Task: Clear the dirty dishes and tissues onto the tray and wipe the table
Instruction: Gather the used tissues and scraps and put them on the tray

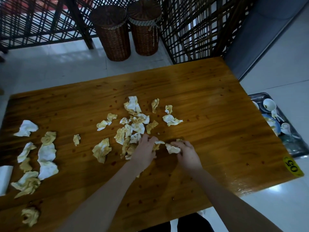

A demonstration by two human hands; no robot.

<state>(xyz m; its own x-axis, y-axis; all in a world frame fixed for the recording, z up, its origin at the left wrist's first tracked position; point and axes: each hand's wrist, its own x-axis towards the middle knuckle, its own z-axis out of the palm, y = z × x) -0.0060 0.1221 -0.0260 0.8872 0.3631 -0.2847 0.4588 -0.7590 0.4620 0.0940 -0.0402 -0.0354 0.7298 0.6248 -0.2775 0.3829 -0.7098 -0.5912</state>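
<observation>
Tissues lie crumpled and stained across the desk, thickest just beyond the left hand. They look light, limp and damp, best gathered by bunching. None has a clear long axis or heading. Left hand's grip curls over the heap; right hand pinches one wad.

tray partly hidden behind table

Wooden desk, spotted with reddish drips. Stained crumpled tissues heaped just beyond the left grip, more tissues well off to its left. Yellow sticker far right of the right grip.
</observation>
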